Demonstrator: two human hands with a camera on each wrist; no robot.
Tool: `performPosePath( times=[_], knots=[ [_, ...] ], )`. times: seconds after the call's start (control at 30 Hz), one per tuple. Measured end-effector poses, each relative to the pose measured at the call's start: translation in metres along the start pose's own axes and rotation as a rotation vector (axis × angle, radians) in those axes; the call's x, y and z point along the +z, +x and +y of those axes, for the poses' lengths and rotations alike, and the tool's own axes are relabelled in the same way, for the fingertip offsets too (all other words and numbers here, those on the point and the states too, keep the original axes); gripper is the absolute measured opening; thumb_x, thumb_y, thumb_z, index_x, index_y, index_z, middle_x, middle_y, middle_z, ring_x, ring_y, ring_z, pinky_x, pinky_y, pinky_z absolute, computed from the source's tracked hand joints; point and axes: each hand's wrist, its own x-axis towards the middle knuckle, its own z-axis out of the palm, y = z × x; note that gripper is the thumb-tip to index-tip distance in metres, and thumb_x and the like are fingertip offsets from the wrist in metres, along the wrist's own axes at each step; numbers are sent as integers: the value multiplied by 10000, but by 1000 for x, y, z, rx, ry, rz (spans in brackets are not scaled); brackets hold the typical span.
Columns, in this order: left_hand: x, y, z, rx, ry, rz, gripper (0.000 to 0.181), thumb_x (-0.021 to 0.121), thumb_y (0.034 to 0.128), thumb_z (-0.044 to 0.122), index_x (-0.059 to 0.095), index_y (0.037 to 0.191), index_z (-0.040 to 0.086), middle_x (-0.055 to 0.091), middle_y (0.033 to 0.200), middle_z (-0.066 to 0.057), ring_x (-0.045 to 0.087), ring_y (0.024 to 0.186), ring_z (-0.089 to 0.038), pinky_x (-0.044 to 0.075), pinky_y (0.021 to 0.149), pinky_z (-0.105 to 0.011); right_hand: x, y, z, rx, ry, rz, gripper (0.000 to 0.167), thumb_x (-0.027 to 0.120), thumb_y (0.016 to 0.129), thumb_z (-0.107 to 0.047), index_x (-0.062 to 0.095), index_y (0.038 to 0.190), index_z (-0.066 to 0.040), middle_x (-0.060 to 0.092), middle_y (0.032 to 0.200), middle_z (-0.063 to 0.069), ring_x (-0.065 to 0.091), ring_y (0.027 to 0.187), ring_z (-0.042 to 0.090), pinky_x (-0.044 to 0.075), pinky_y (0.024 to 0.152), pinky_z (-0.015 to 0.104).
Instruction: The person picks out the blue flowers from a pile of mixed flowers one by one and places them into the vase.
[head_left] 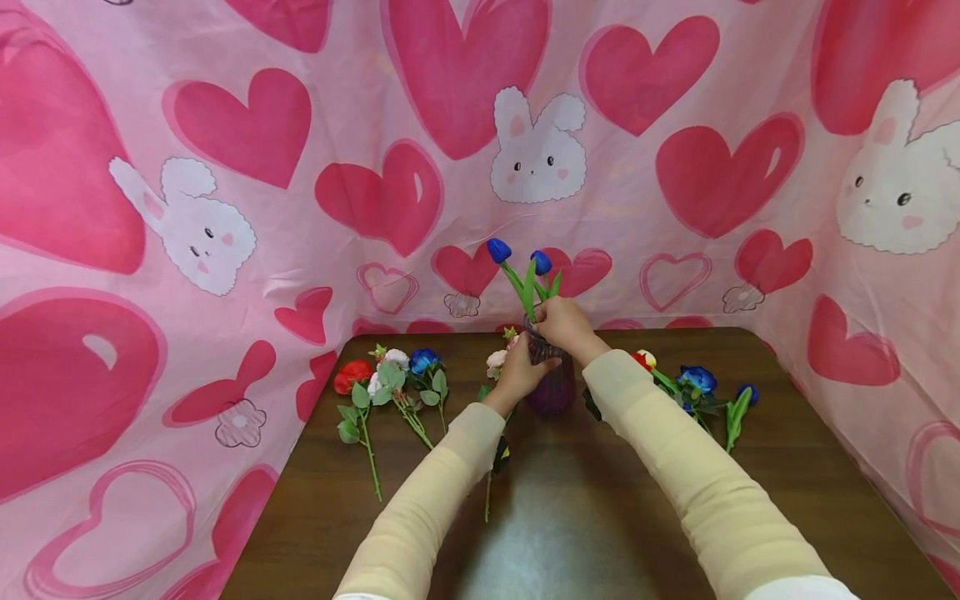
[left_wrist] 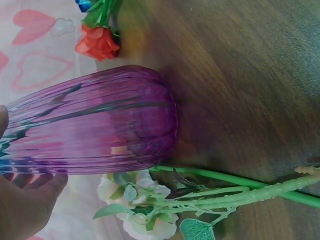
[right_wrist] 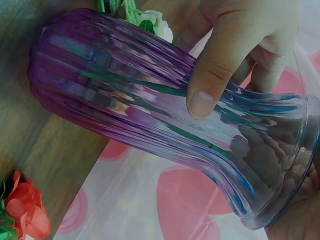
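A ribbed glass vase (left_wrist: 115, 120), purple low down and clear at the flared rim, stands at the far middle of the table. Around its upper body my left hand (head_left: 519, 375) curls, the thumb lying along the front in the right wrist view. Two blue tulips (head_left: 540, 263) with green leaves rise above the vase mouth. My right hand (head_left: 567, 327) is at the rim, its fingers closed about the tulip stems; the exact pinch is partly hidden. Through the glass, dark green stems (right_wrist: 145, 90) show inside the vase.
Left on the table (head_left: 570, 533) lie a red rose (head_left: 353, 377), white flowers (head_left: 396, 358) and a blue flower (head_left: 424, 361). Pale roses (left_wrist: 150, 230) lie close beside the vase. To the right are a blue rose (head_left: 697, 380) and another blue tulip (head_left: 747, 394). Heart-print cloth (head_left: 465, 208) hangs behind.
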Motion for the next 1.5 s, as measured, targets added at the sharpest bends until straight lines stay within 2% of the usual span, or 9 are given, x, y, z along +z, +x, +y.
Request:
performPosePath(
  times=[0.2,0.5,0.87,1.0,1.17,1.27,1.33,1.4,1.5],
  knots=[
    [0,1,-1,7,-7,0,638,757,869,206,431,1394,46,556,1333,-142,517,1239,-275,420,1022,-393,-1,-1,0,-2,12,8,107,679,883,-96,745,874,-12,708,832,106,644,801,277,537,700,398],
    [-1,0,0,1,-10,-10,639,750,877,223,423,1401,59,550,1345,-125,512,1247,-248,415,1028,-375,-4,-1,-1,1,39,26,205,694,880,-101,723,1027,39,704,985,176,647,930,319,538,799,429],
    [-1,0,3,-26,20,-13,655,751,874,264,414,1393,45,545,1341,-140,502,1255,-261,404,1038,-397,-14,-5,-1,-23,57,82,202,707,868,-108,722,1009,37,710,952,175,664,909,315,538,786,435],
    [-1,0,2,-25,24,-11,632,753,872,267,432,1365,36,561,1313,-136,516,1234,-261,417,1023,-392,-20,-7,0,-24,112,136,204,704,880,-117,722,1024,27,713,940,167,672,880,306,550,749,437],
    [1,1,0,-36,25,-13,602,750,875,273,447,1342,44,567,1288,-120,522,1219,-251,426,1011,-385,-28,-11,7,-17,173,274,242,701,903,-168,700,1061,16,711,973,160,666,895,303,546,761,447],
    [1,1,0,-42,31,-13,599,749,875,273,448,1339,41,568,1284,-122,523,1218,-252,425,1015,-387,-32,-14,13,-29,207,355,301,708,905,-219,684,1088,19,703,1010,174,666,925,320,538,796,456],
    [1,1,1,-45,29,-14,598,746,877,271,446,1340,40,567,1288,-124,522,1223,-252,421,1020,-387,-34,-17,17,-32,249,372,385,714,902,-276,659,1144,20,685,1077,188,654,978,335,532,832,465],
    [1,1,1,-44,25,-12,600,745,878,269,443,1342,38,564,1295,-128,519,1229,-256,417,1026,-392,-34,-21,22,-30,289,370,497,718,893,-342,621,1217,21,653,1161,199,627,1051,350,515,877,475],
    [1,0,0,-44,10,-10,601,744,880,262,440,1349,41,560,1304,-122,517,1234,-249,414,1029,-387,-30,-26,32,-17,329,323,659,707,879,-431,540,1321,28,583,1279,221,572,1153,370,495,916,486]
  ],
)
